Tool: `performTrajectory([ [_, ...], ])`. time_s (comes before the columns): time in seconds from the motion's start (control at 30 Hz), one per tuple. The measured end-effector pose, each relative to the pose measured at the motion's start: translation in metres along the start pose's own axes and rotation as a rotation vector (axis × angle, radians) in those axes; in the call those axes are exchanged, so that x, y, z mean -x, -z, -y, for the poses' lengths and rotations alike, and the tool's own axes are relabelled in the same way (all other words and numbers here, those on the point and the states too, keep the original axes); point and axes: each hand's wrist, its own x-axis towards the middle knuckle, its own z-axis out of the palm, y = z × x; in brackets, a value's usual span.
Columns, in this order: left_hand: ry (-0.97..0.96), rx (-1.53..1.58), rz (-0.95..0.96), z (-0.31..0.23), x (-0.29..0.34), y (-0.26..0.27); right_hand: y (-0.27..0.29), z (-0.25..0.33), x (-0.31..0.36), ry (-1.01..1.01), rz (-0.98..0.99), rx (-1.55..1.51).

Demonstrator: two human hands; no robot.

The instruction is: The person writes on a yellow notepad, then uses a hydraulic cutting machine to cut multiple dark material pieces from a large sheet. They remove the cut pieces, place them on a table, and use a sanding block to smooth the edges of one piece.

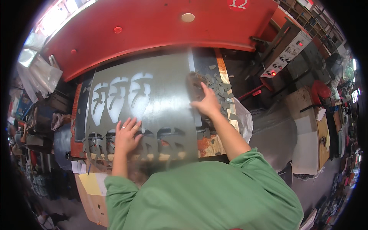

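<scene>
A grey flexible sheet (pixel 168 92) lies across the bed of a red press. Three pale curved cut-out shapes (pixel 115 97) show in its left part, and a row of openings runs along its near edge. My left hand (pixel 128 136) rests on the sheet beside those openings, fingers spread, holding nothing. At the sheet's right edge, my right hand (pixel 210 101) grips a dark brown, blurred piece that looks like a cutting die (pixel 195 86), its thumb and fingers on either side. The die's underside is hidden.
The red press beam (pixel 153 28) spans the far side. Grey offcuts (pixel 220 90) are heaped right of the sheet. A control panel (pixel 287 53) with lit buttons stands at far right. Clear plastic bags (pixel 40 73) hang at left; a board (pixel 92 199) lies near left.
</scene>
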Motion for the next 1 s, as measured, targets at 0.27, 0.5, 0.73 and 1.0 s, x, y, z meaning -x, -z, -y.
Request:
performTrajectory([
  [0.27,-0.048,0.092,-0.048,-0.032,-0.026,0.051,0.067,-0.066,-0.022,-0.063,0.731,-1.852],
  [0.5,-0.268,0.308,-0.127,-0.097,-0.058,0.01,0.064,-0.089,-0.013,-0.345,0.695,-1.917],
  [0.73,-0.259,0.538,-0.155,-0.156,-0.112,-0.026,0.047,-0.094,0.0,-0.172,0.755,-2.018],
  [1.0,-0.218,0.6,-0.123,-0.17,-0.111,-0.033,0.056,-0.08,0.034,0.072,0.739,-2.159],
])
